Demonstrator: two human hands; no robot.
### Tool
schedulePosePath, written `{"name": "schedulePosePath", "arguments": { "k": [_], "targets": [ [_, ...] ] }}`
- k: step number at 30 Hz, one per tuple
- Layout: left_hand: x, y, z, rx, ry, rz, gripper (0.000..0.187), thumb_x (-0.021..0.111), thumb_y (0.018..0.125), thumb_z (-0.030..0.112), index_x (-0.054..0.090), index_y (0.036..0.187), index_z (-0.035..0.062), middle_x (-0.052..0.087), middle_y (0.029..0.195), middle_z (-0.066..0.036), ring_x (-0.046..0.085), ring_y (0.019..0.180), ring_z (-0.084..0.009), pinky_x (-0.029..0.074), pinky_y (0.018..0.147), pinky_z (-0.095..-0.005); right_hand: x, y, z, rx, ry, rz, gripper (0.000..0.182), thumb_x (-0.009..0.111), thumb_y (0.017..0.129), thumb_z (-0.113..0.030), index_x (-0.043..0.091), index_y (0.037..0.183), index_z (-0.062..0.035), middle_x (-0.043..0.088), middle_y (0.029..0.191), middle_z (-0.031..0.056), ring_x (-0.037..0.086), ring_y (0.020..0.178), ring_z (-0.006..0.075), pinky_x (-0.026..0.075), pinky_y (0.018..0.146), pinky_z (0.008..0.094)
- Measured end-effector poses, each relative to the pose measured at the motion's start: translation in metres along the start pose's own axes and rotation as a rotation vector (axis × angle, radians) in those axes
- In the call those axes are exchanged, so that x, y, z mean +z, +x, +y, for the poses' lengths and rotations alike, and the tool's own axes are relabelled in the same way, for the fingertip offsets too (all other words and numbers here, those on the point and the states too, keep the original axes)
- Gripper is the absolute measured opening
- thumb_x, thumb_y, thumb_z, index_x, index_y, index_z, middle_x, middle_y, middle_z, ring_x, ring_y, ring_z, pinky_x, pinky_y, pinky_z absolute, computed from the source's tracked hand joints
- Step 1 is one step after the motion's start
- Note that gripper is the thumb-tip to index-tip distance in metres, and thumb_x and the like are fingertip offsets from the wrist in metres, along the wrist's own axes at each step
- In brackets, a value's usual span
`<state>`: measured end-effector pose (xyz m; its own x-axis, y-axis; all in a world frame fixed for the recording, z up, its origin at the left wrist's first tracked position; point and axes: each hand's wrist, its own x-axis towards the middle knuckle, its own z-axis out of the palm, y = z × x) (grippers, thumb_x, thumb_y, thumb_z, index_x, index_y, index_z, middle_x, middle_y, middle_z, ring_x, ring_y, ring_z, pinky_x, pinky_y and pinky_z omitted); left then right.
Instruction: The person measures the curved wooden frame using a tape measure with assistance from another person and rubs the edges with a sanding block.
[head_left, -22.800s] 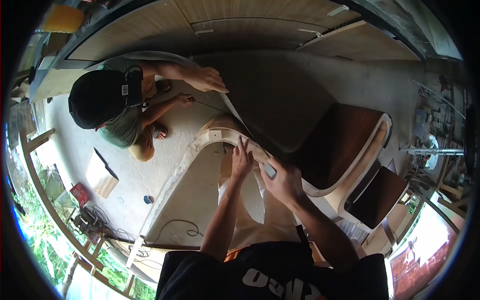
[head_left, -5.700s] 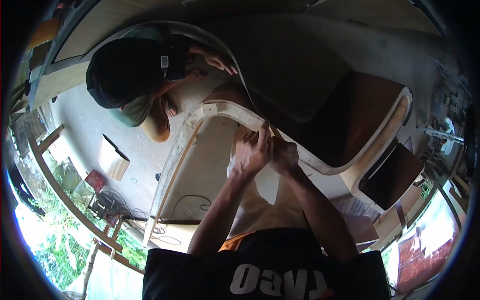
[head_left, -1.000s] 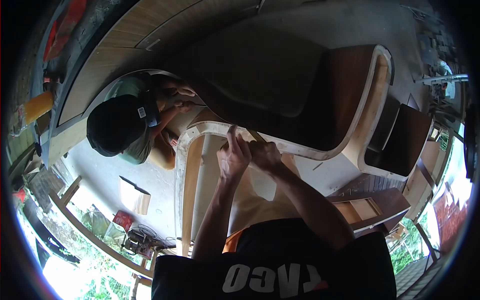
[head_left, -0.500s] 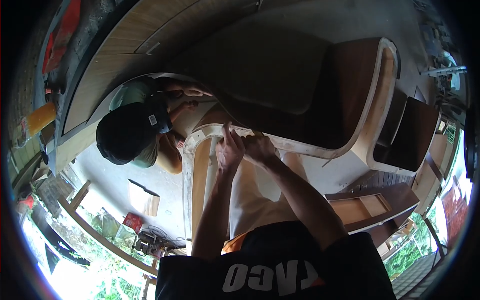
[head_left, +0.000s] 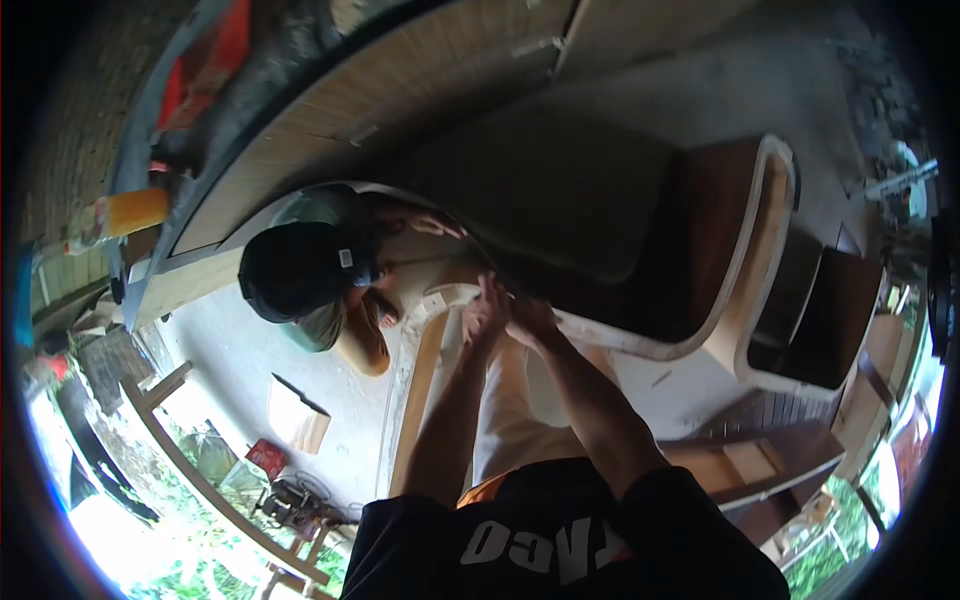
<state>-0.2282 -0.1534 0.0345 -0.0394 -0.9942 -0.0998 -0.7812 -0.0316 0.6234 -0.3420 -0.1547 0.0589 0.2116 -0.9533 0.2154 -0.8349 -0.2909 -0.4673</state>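
Note:
A large curved wooden furniture frame [head_left: 640,338] lies in front of me, its pale rim bending round at left and right. A thin dark sheet [head_left: 560,230] lines its inner side, and its near-left edge curves up towards the other person. My left hand [head_left: 485,315] rests at the rim, fingers stretched up against the sheet's edge. Beside it, almost touching, my right hand [head_left: 531,322] has its fingers curled over the same edge; the fingertips are partly hidden.
A person in a dark cap [head_left: 295,272] crouches at left, one hand [head_left: 432,222] at the sheet's far-left end. A smaller curved wooden piece [head_left: 815,320] stands at right. An open wooden drawer box [head_left: 740,470] lies lower right. A machine [head_left: 295,500] with cables sits lower left.
The view has shifted, so the scene sits lower and further right. My left hand has gone from a pointing finger to several fingers stretched along the edge. My right hand stays at the edge.

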Motion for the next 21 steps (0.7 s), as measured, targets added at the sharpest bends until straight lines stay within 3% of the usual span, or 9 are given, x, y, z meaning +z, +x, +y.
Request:
{"name": "schedulePosePath", "arguments": {
  "k": [1, 3, 5, 6, 8, 12, 16, 19, 21],
  "targets": [
    [-0.023, 0.013, 0.032, -0.029, -0.013, -0.095, 0.033, 0.044, 0.088, 0.025, 0.038, 0.115, 0.0074, 0.059, 0.064, -0.021, 0.057, 0.051, -0.0371, 0.043, 0.041, -0.0464, -0.023, 0.017, 0.001, -0.035, -0.009, 0.021, 0.025, 0.058, 0.074, -0.019, 0.061, 0.097, -0.0097, 0.065, 0.084, 0.0128, 0.063, 0.072, 0.0336, 0.051, 0.070, 0.0451],
    [-0.054, 0.016, 0.091, -0.011, 0.097, -0.135, 0.034, 0.047, 0.087, 0.028, 0.041, 0.112, 0.0062, 0.055, 0.054, -0.017, 0.055, 0.045, -0.0340, 0.041, 0.037, -0.0429, -0.063, 0.006, -0.006, 0.387, 0.149, -0.739, 0.028, 0.058, 0.075, -0.020, 0.058, 0.100, -0.0066, 0.065, 0.084, 0.0144, 0.063, 0.072, 0.0340, 0.051, 0.069, 0.0446],
    [-0.088, 0.014, 0.150, -0.141, 0.149, -0.263, 0.037, 0.051, 0.087, 0.029, 0.046, 0.112, 0.0024, 0.059, 0.064, -0.021, 0.060, 0.060, -0.0383, 0.048, 0.052, -0.0461, -0.109, 0.003, -0.007, 0.343, 0.077, -0.897, 0.031, 0.060, 0.075, -0.023, 0.056, 0.099, -0.0044, 0.064, 0.083, 0.0155, 0.063, 0.072, 0.0339, 0.051, 0.068, 0.0443],
    [-0.115, 0.003, 0.185, -0.254, 0.184, -0.360, 0.040, 0.051, 0.086, 0.029, 0.047, 0.113, -0.0005, 0.059, 0.070, -0.023, 0.060, 0.065, -0.0386, 0.049, 0.056, -0.0455, -0.147, 0.007, -0.018, 0.432, 0.102, -0.870, 0.029, 0.055, 0.079, -0.024, 0.055, 0.100, -0.0038, 0.064, 0.078, 0.0155, 0.063, 0.070, 0.0336, 0.051, 0.063, 0.0431],
    [-0.151, -0.022, 0.222, 0.024, -0.036, 0.001, 0.049, 0.057, 0.083, 0.022, 0.039, 0.120, -0.0049, 0.054, 0.094, -0.029, 0.056, 0.091, -0.0392, 0.048, 0.074, -0.0439, -0.213, -0.005, -0.034, 0.429, 0.207, -0.728, 0.028, 0.051, 0.082, -0.024, 0.054, 0.101, -0.0036, 0.064, 0.076, 0.0151, 0.063, 0.070, 0.0331, 0.051, 0.059, 0.0411],
    [-0.142, -0.066, 0.249, -0.288, -0.833, 0.270, 0.077, 0.063, 0.076, 0.002, 0.010, 0.133, 0.0018, 0.041, 0.118, -0.023, 0.041, 0.117, -0.0310, 0.040, 0.091, -0.0432, -0.251, -0.036, -0.049, 0.218, 0.186, -0.549, 0.023, 0.055, 0.082, -0.020, 0.054, 0.101, -0.0066, 0.061, 0.091, 0.0110, 0.062, 0.079, 0.0291, 0.050, 0.065, 0.0367],
    [-0.121, -0.065, 0.240, -0.578, -1.213, 0.382, 0.078, 0.061, 0.078, 0.000, 0.007, 0.134, 0.0054, 0.043, 0.117, -0.018, 0.049, 0.109, -0.0274, 0.041, 0.090, -0.0393, -0.219, -0.022, -0.036, 0.069, 0.227, -0.447, 0.031, 0.060, 0.079, -0.024, 0.054, 0.104, -0.0077, 0.061, 0.092, 0.0091, 0.062, 0.082, 0.0236, 0.049, 0.063, 0.0322],
    [-0.108, -0.050, 0.232, -0.491, -0.869, 0.432, 0.064, 0.056, 0.082, -0.001, 0.016, 0.131, -0.0008, 0.050, 0.097, -0.013, 0.053, 0.086, -0.0178, 0.043, 0.080, -0.0279, -0.199, -0.016, -0.020, 0.085, 0.223, -0.423, 0.029, 0.062, 0.078, -0.024, 0.056, 0.100, -0.0071, 0.063, 0.087, 0.0072, 0.064, 0.076, 0.0219, 0.050, 0.059, 0.0299],
    [-0.097, -0.038, 0.227, -0.599, -0.940, 0.460, 0.056, 0.052, 0.084, -0.001, 0.019, 0.130, -0.0032, 0.049, 0.086, -0.009, 0.050, 0.079, -0.0144, 0.042, 0.076, -0.0263, -0.188, -0.003, -0.021, 0.136, 0.226, -0.487, 0.022, 0.063, 0.076, -0.023, 0.059, 0.092, -0.0073, 0.064, 0.077, 0.0055, 0.064, 0.068, 0.0209, 0.050, 0.056, 0.0285]
  ]
}}
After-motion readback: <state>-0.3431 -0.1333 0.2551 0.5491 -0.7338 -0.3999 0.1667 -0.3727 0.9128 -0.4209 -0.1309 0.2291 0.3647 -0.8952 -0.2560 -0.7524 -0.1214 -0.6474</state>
